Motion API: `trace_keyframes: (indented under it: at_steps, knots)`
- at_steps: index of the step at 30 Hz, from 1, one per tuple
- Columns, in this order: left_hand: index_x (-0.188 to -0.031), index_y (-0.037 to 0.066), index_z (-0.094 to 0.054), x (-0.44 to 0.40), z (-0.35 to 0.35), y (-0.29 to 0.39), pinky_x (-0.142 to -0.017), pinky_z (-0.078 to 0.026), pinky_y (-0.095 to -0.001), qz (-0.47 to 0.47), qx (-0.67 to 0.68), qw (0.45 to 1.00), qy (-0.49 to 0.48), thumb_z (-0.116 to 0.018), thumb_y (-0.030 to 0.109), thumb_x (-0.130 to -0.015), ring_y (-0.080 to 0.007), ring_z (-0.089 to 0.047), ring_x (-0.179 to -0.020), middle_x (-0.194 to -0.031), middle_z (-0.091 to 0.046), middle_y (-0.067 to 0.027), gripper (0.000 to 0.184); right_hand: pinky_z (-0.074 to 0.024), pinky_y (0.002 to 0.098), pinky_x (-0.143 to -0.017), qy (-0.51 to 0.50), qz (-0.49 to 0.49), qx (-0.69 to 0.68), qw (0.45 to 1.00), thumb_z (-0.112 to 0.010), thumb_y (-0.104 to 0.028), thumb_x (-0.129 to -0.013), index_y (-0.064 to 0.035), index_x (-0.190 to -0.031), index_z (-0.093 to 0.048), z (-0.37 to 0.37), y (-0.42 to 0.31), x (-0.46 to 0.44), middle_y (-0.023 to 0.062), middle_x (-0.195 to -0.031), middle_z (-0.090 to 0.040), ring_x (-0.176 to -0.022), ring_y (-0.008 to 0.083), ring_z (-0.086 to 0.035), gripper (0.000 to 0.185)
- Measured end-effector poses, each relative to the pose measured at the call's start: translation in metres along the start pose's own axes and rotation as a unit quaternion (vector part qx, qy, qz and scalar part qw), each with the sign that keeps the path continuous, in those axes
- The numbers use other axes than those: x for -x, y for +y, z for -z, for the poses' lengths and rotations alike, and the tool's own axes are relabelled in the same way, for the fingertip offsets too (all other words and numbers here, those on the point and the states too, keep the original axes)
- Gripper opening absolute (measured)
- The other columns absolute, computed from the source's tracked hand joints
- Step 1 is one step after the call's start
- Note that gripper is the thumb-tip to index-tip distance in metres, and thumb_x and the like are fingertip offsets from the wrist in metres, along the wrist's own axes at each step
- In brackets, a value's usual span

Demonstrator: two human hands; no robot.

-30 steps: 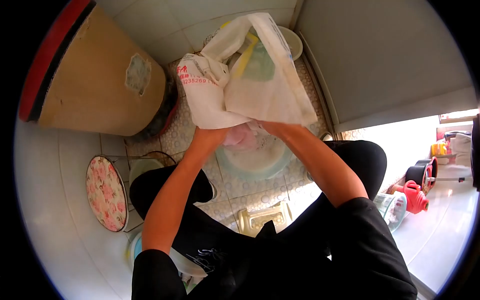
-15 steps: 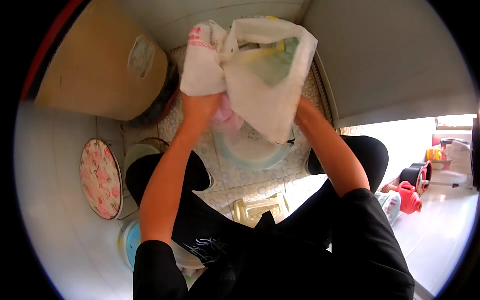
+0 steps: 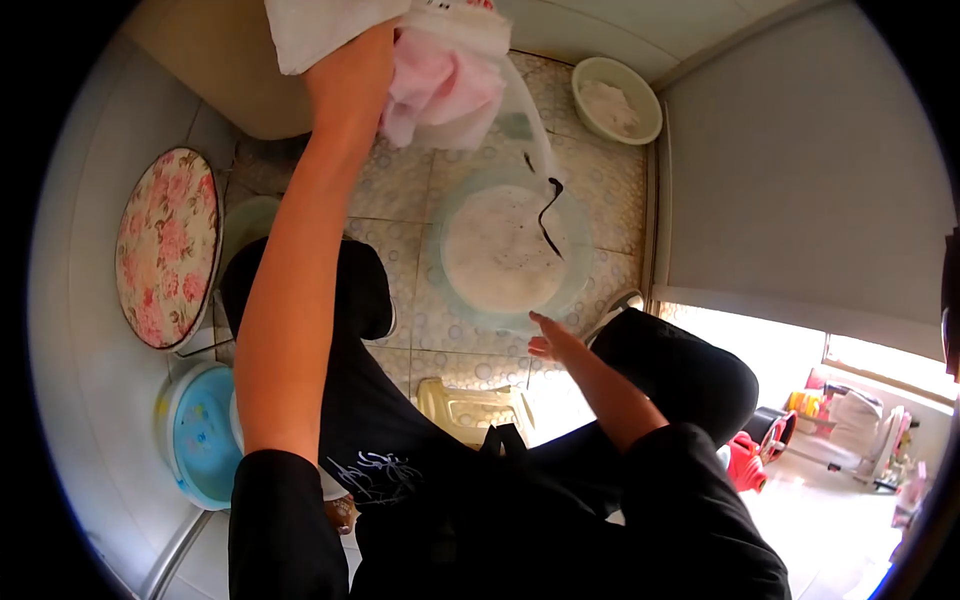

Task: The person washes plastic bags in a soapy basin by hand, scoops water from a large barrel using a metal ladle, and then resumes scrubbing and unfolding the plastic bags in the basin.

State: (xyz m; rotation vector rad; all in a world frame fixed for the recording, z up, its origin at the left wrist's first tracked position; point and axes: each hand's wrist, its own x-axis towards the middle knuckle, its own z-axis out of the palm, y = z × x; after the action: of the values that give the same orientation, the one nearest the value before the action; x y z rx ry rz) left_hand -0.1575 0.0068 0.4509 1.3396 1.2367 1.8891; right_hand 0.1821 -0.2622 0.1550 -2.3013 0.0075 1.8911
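My left hand (image 3: 352,62) is raised at the top left, closed on a white bag (image 3: 335,28) with red print; the fingers are hidden behind the cloth. A crumpled pink cloth (image 3: 440,88) hangs against this hand. From the bag a pale, see-through flap with a black cord (image 3: 549,215) trails down over the round basin (image 3: 588,235), which holds cloudy, foamy water. My right hand (image 3: 545,340) is at the basin's near rim, empty, its fingers stretched out and apart.
A pale green bowl (image 3: 652,118) with white contents stands at the back right. A yellowish plastic stool (image 3: 437,405) is between my feet. On the left are a round floral-covered seat (image 3: 168,250) and a blue basin (image 3: 208,440). A grey panel (image 3: 800,170) bounds the right.
My left hand has lifted the bag up and left, away from the basin. My right hand has come off the bag and dropped back toward me. The basin's water and the green bowl now show.
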Motion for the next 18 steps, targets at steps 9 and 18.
trace_keyframes:
  at_steps: [9, 18]
  knots:
    - [-0.115, -0.001, -0.055, -0.001, -0.001, 0.056, -0.080, -0.052, -0.0320, 0.226, 0.293, 0.924, 0.093, -0.061, 0.010, -0.085, -0.0218, -0.061, -0.094, -0.106, -0.061, -0.0098, 0.033, -0.0281, 0.0557, -0.109, -0.340, 0.154, -0.386, 0.844, -0.055, -0.010, -0.083, -0.0010, -0.134, -0.032, -0.026, 0.028, -0.052, 0.0193, -0.140, -0.035, -0.129, 0.0384, -0.035, 0.057]
    - [-0.107, 0.001, -0.059, -0.024, -0.001, 0.046, -0.085, -0.052, -0.0357, 0.356, 0.488, 0.797, -0.014, -0.050, 0.022, -0.091, -0.0251, -0.064, -0.094, -0.103, -0.066, -0.0130, 0.028, -0.0324, 0.0560, -0.107, -0.318, 0.214, -0.388, 0.838, -0.043, -0.001, -0.077, 0.0003, -0.129, -0.036, -0.025, -0.020, 0.010, 0.0193, -0.133, -0.042, -0.123, 0.0384, -0.042, 0.053]
